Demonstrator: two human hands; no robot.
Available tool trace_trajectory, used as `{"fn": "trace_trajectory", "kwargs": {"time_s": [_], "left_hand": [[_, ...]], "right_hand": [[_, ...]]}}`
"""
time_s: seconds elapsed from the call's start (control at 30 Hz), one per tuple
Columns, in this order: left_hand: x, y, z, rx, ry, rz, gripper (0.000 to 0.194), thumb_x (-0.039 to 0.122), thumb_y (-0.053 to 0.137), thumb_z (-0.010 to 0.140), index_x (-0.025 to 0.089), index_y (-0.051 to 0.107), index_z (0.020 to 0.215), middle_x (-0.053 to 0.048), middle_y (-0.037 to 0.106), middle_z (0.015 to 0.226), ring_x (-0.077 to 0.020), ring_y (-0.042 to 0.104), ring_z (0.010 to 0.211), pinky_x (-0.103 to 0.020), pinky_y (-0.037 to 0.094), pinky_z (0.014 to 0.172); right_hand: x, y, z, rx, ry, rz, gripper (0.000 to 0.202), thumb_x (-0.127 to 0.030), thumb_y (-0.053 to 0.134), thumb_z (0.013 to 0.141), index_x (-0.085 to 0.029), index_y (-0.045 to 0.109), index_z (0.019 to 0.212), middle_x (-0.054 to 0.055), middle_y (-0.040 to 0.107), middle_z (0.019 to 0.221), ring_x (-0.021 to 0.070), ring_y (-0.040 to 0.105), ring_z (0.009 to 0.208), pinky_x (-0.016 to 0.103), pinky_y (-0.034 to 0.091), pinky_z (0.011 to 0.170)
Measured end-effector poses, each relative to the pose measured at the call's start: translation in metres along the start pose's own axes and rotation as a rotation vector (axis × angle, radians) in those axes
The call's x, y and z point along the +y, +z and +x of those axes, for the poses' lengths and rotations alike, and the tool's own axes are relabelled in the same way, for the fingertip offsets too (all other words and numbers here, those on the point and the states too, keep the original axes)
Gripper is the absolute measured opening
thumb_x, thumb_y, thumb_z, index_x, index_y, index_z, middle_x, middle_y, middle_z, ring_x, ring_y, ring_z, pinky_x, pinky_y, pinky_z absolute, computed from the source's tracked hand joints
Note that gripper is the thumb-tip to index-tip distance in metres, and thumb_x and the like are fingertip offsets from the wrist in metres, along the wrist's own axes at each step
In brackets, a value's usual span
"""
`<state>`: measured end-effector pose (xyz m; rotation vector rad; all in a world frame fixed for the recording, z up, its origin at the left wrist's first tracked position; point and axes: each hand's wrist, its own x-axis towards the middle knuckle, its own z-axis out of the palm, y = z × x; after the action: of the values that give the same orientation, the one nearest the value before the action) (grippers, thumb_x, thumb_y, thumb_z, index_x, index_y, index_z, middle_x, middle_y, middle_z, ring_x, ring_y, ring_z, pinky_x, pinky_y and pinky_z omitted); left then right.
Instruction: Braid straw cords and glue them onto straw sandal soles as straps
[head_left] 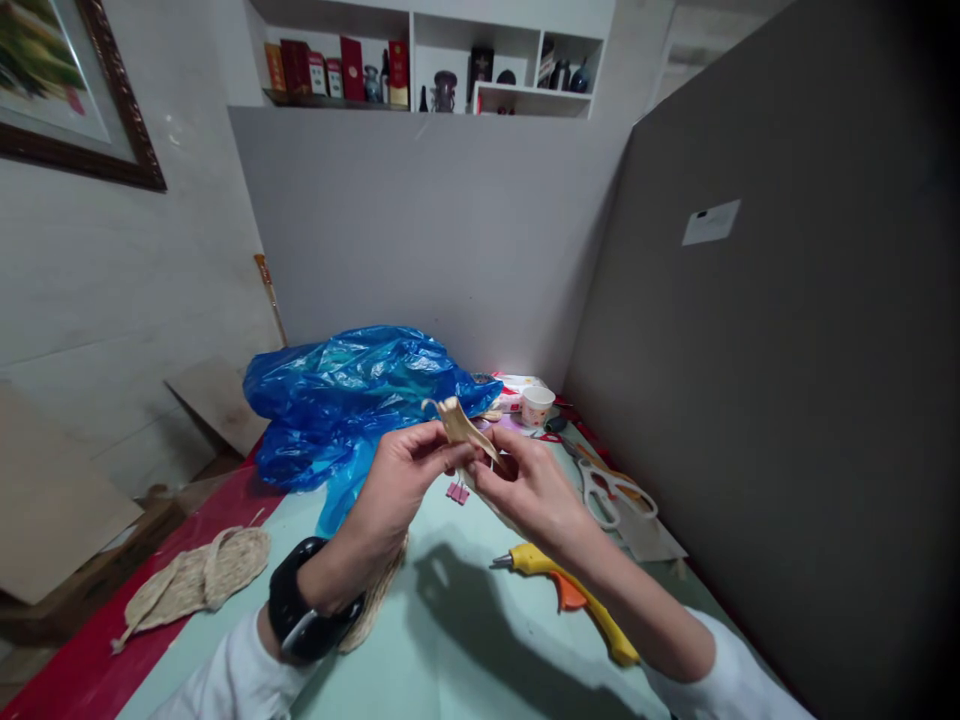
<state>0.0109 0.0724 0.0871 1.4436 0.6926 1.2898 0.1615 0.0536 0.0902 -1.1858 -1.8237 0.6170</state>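
A folded tan strip is held up between both hands over the table's middle. My left hand pinches its left side, fingers closed. On the strip's right side, the fingers of my right hand are closed too. Just below my fingertips shows a pink binder clip. Under my right forearm lies a yellow glue gun with an orange trigger. A woven straw sole is partly hidden by my left wrist, and a woven slipper lies at the left edge.
A crumpled blue plastic bag lies behind my left hand. White-handled scissors and a paper cup are at the right rear. Grey panels stand behind and to the right of the pale green tabletop.
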Motion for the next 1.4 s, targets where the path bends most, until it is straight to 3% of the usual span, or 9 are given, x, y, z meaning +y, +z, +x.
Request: {"fn": "trace_trajectory", "kwargs": {"time_s": [0.2,0.4,0.6,0.73,0.83,0.93,1.17,1.27,1.4], "left_hand": [[-0.002,0.001,0.001,0.005,-0.049,-0.026,0.01,0.023,0.072,0.077,0.016,0.077,0.082,-0.001,0.068,0.073,-0.0113,0.051,0.066,-0.022,0.041,0.062],[-0.004,0.003,0.003,0.05,-0.064,-0.008,0.009,0.023,0.071,0.075,0.016,0.076,0.074,-0.001,0.066,0.069,-0.0109,0.049,0.063,-0.022,0.039,0.059],[0.003,0.001,0.002,0.055,-0.068,0.051,0.015,0.021,0.071,0.075,0.014,0.071,0.062,0.002,0.057,0.061,-0.0099,0.044,0.063,-0.021,0.036,0.06],[0.002,0.002,0.0,-0.047,-0.119,-0.013,0.012,0.025,0.068,0.08,0.015,0.073,0.08,-0.001,0.061,0.075,-0.0107,0.048,0.069,-0.021,0.04,0.063],[-0.001,0.003,-0.002,-0.103,-0.197,-0.18,0.017,0.029,0.067,0.082,0.014,0.071,0.089,-0.002,0.061,0.081,-0.0098,0.049,0.068,-0.021,0.042,0.063],[-0.003,0.004,-0.001,-0.073,-0.231,-0.299,0.018,0.03,0.066,0.083,0.012,0.066,0.079,0.002,0.051,0.064,-0.0091,0.046,0.059,-0.021,0.042,0.06],[-0.003,0.001,0.002,-0.08,-0.269,-0.361,0.024,0.028,0.063,0.085,0.015,0.052,0.069,0.009,0.028,0.049,-0.005,0.027,0.044,-0.018,0.027,0.046],[-0.003,-0.001,0.001,-0.073,-0.278,-0.363,0.027,0.03,0.064,0.085,0.015,0.05,0.066,0.011,0.022,0.047,-0.0039,0.021,0.042,-0.017,0.025,0.044],[-0.001,0.0,0.001,-0.047,-0.282,-0.342,0.024,0.032,0.069,0.081,0.014,0.057,0.072,0.009,0.032,0.047,-0.0073,0.042,0.048,-0.02,0.041,0.053]], "right_hand": [[0.001,0.0,-0.006,-0.031,-0.043,0.013,0.009,-0.02,0.049,0.087,-0.02,0.052,0.078,-0.004,0.049,0.07,0.0094,0.04,0.058,0.022,0.031,0.052],[0.004,0.003,-0.013,-0.05,0.035,0.107,0.013,-0.029,0.046,0.093,-0.021,0.051,0.084,-0.007,0.042,0.063,0.0092,0.034,0.052,0.022,0.027,0.047],[0.021,0.01,-0.006,0.079,0.049,0.192,0.006,-0.021,0.05,0.086,-0.02,0.049,0.08,-0.005,0.052,0.069,0.0097,0.047,0.057,0.021,0.035,0.052],[0.029,0.011,-0.005,0.079,0.034,0.187,0.005,-0.019,0.05,0.085,-0.02,0.049,0.08,-0.004,0.054,0.071,0.01,0.049,0.058,0.022,0.036,0.052],[0.025,0.009,-0.007,0.073,0.022,0.143,0.004,-0.018,0.049,0.084,-0.02,0.05,0.08,-0.003,0.056,0.073,0.0104,0.049,0.057,0.023,0.035,0.052],[0.019,0.008,-0.011,0.085,0.01,0.062,0.005,-0.015,0.048,0.083,-0.02,0.05,0.083,-0.002,0.057,0.073,0.0109,0.046,0.056,0.023,0.033,0.052],[0.03,0.008,-0.011,0.198,-0.217,-0.265,0.02,-0.003,0.045,0.074,-0.02,0.048,0.083,-0.001,0.052,0.073,0.0134,0.043,0.06,0.025,0.031,0.057],[0.035,0.008,-0.008,0.205,-0.234,-0.296,0.024,0.0,0.043,0.071,-0.02,0.047,0.083,-0.001,0.048,0.071,0.0138,0.041,0.059,0.025,0.029,0.057],[0.034,0.007,-0.009,0.165,-0.234,-0.292,0.024,0.0,0.044,0.071,-0.021,0.048,0.083,-0.002,0.05,0.07,0.0134,0.041,0.058,0.024,0.03,0.056]]}}
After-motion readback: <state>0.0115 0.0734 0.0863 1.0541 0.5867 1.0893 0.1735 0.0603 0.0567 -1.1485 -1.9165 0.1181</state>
